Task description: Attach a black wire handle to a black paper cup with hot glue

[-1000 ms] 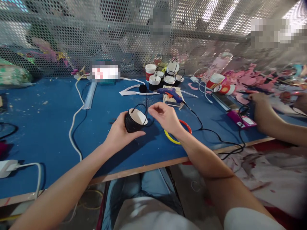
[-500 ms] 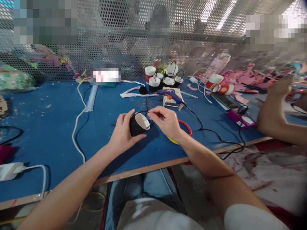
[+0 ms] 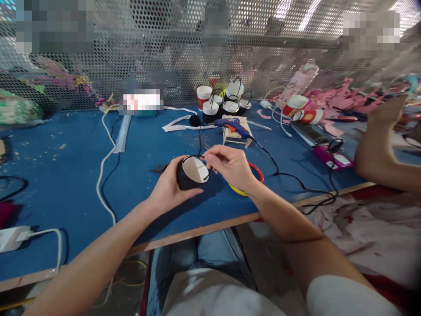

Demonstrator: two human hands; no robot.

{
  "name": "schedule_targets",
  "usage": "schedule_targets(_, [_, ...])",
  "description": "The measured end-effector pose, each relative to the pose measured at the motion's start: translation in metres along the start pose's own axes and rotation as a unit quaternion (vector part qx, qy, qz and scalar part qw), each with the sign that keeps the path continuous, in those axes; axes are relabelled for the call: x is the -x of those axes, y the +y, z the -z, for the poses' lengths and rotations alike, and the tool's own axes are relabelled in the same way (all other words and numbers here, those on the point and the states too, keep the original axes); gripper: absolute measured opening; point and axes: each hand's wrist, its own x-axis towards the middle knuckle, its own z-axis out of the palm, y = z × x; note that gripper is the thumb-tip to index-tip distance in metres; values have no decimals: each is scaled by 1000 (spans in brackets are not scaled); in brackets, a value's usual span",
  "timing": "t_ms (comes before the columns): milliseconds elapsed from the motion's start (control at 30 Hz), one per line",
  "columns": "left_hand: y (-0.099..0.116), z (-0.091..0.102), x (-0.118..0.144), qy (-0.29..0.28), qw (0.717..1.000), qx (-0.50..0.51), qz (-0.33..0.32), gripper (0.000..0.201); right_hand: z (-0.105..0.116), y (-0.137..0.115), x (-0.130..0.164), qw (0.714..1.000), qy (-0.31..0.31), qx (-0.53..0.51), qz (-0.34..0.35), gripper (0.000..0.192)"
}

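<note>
My left hand (image 3: 171,182) wraps round a paper cup (image 3: 194,170) covered in black, tilted so its white inside faces me. A thin black cord (image 3: 199,142) arches over the cup's rim and runs back toward a small black ball (image 3: 195,120). My right hand (image 3: 226,164) pinches that cord at the right of the rim, thumb against forefinger. Beneath my right wrist lies a red and yellow ring (image 3: 256,170), partly covered. Dark scissors or pliers (image 3: 159,168), half hidden, rest by my left fingers.
A blue hot glue gun (image 3: 235,126) lies on a small stick rack (image 3: 226,138), its black cable trailing right. Behind stand several black-wrapped cups with cord handles (image 3: 210,109). A white cable (image 3: 101,175) crosses the left side. At right are a phone (image 3: 309,134) and another person's arm (image 3: 378,153).
The cup has tipped a little more toward me, showing more of its inside. My left fingers lie closer round it; my right hand still pinches the cord.
</note>
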Motion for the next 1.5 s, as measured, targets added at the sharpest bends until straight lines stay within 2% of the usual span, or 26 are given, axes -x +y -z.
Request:
schedule_targets(100, [1, 1, 1, 35, 999, -6, -22, 76, 2, 2, 0, 1000, 3, 9, 17, 29])
schedule_targets(200, [0, 2, 1, 96, 994, -29, -44, 78, 4, 3, -2, 1000, 11, -6, -29, 25])
schedule_targets(300, [-4, 5, 0, 160, 983, -79, -51, 79, 4, 0, -3, 991, -62, -44, -108, 20])
schedule_targets(367, [-7, 6, -2, 173, 976, -119, -62, 81, 2, -4, -2, 981, -118, -57, -145, 24])
schedule_targets(433, [-8, 7, -2, 158, 972, -155, -80, 83, -1, -5, 0, 976, -144, -33, -161, 25])
schedule_targets(567, [-6, 5, 0, 124, 965, -197, -122, 82, -8, 0, 2, 975, -144, 72, -151, 29])
schedule_targets(700, [-3, 5, 1, 111, 960, -211, -149, 80, -9, 10, 0, 982, -106, 95, -122, 29])
schedule_targets(800, [-3, 5, 1, 106, 962, -212, -138, 82, -8, 13, -1, 986, -80, 124, -80, 30])
schedule_targets(1000, [-6, 5, -2, 64, 972, -196, -112, 83, -7, 13, 0, 977, -75, 200, -16, 33])
schedule_targets(1167, [-8, 6, -1, 74, 971, -194, -116, 73, -6, 10, 0, 978, -83, 192, -21, 32])
schedule_targets(1333, [-9, 7, -1, 87, 971, -195, -111, 74, -9, 9, 0, 978, -79, 185, -48, 33])
schedule_targets(1500, [-6, 6, -1, 84, 970, -194, -119, 73, -10, 13, 1, 978, -74, 192, -19, 30])
